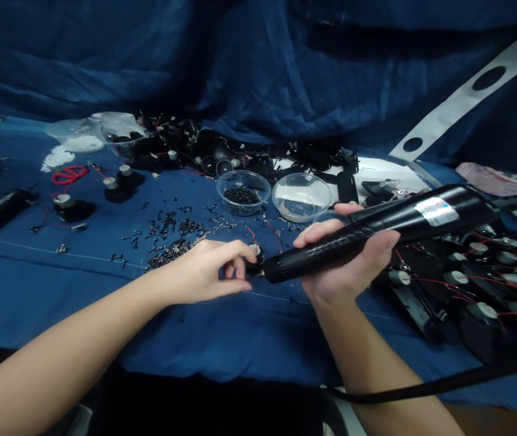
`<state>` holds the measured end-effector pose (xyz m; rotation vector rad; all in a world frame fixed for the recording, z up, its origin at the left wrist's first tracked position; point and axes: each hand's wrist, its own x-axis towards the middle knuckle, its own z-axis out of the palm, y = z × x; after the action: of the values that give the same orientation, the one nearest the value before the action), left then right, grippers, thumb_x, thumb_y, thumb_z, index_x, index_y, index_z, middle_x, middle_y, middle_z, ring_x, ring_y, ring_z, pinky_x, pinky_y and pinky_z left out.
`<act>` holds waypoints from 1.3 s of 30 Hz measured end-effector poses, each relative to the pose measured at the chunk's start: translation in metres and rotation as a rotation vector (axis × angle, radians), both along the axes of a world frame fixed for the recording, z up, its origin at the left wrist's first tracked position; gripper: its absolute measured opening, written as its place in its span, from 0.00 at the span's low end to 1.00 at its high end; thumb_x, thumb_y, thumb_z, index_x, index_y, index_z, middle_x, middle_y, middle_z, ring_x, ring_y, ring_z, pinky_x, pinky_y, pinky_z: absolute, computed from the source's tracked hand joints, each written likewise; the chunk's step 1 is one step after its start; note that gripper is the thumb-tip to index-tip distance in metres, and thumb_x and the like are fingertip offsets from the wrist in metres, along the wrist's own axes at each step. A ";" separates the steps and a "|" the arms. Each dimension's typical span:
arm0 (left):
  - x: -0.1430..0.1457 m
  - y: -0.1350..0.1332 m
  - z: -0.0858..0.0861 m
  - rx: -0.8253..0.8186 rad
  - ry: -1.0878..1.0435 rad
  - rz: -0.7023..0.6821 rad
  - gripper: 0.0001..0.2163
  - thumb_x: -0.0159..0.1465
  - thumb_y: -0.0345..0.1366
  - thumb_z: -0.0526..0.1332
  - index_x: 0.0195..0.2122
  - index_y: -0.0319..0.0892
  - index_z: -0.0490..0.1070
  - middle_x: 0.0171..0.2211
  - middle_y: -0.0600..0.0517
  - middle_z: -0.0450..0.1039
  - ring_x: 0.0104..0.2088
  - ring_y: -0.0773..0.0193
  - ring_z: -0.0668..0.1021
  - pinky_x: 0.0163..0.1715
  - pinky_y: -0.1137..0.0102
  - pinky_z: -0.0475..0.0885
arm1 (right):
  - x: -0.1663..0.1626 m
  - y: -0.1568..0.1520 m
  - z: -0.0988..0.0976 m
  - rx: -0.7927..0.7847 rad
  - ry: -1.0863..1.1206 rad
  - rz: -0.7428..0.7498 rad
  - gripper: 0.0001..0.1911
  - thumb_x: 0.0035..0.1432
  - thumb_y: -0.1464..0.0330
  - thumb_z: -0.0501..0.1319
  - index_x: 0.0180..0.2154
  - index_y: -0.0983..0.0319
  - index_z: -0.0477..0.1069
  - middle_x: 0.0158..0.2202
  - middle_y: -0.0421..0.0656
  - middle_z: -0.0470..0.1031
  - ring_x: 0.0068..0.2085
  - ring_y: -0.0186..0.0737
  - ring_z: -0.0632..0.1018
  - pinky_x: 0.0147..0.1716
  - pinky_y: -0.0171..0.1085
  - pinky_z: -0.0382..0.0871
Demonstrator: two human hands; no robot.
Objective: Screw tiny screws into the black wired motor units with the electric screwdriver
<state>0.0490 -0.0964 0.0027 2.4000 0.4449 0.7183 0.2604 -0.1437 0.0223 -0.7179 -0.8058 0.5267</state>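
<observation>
Right hand (347, 257) gripping black electric screwdriver (376, 239), left hand (204, 272) pinching wired round part (255, 254) at screwdriver tip, loose screws (172, 245) nearby, on blue cloth (104, 303)

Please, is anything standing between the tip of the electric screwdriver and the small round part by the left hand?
Nothing visible does. The electric screwdriver in the right hand has its tip at the small round part, which the left hand pinches.

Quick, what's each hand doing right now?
Left hand: closed, pinching a small wired part.
Right hand: closed, holding a black electric screwdriver.
</observation>
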 end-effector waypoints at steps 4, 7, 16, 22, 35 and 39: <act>0.001 -0.001 0.000 0.067 -0.066 0.004 0.15 0.67 0.34 0.73 0.50 0.44 0.71 0.31 0.59 0.79 0.29 0.71 0.80 0.32 0.78 0.74 | 0.001 0.000 0.002 -0.006 0.000 -0.014 0.27 0.65 0.42 0.56 0.42 0.59 0.71 0.20 0.34 0.75 0.20 0.36 0.76 0.21 0.35 0.70; 0.003 0.000 -0.001 0.101 -0.135 0.003 0.14 0.66 0.35 0.73 0.48 0.43 0.72 0.30 0.58 0.79 0.28 0.72 0.79 0.33 0.78 0.75 | 0.002 0.001 0.004 -0.015 0.011 -0.040 0.29 0.64 0.40 0.56 0.42 0.59 0.71 0.20 0.34 0.75 0.19 0.36 0.76 0.21 0.35 0.70; 0.005 -0.004 0.005 0.012 -0.239 0.029 0.13 0.64 0.31 0.74 0.46 0.42 0.73 0.32 0.56 0.83 0.27 0.73 0.81 0.33 0.78 0.78 | 0.003 0.002 0.006 0.007 0.038 -0.070 0.29 0.65 0.40 0.54 0.41 0.59 0.72 0.19 0.34 0.75 0.19 0.35 0.76 0.19 0.34 0.70; 0.006 -0.005 0.003 -0.027 -0.312 0.068 0.12 0.64 0.29 0.75 0.46 0.41 0.75 0.32 0.54 0.83 0.30 0.69 0.83 0.34 0.76 0.80 | 0.005 0.002 0.015 0.029 0.128 -0.139 0.28 0.66 0.42 0.53 0.39 0.60 0.72 0.17 0.34 0.73 0.16 0.36 0.74 0.15 0.34 0.67; 0.008 -0.006 0.001 -0.057 -0.298 0.044 0.12 0.65 0.28 0.72 0.48 0.41 0.75 0.34 0.51 0.86 0.31 0.68 0.85 0.35 0.74 0.81 | 0.002 -0.001 0.020 0.029 0.130 -0.200 0.28 0.69 0.43 0.50 0.40 0.60 0.72 0.16 0.33 0.72 0.16 0.35 0.74 0.15 0.34 0.67; 0.008 -0.006 0.000 -0.053 -0.288 0.046 0.12 0.65 0.29 0.73 0.48 0.40 0.76 0.34 0.51 0.85 0.30 0.67 0.84 0.35 0.73 0.82 | 0.002 0.000 0.017 0.050 0.097 -0.198 0.29 0.69 0.43 0.50 0.39 0.60 0.72 0.17 0.35 0.74 0.16 0.35 0.74 0.15 0.33 0.67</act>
<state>0.0571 -0.1028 0.0031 2.1980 0.3938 1.0406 0.2621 -0.1439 0.0398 -0.7118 -0.6475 0.3590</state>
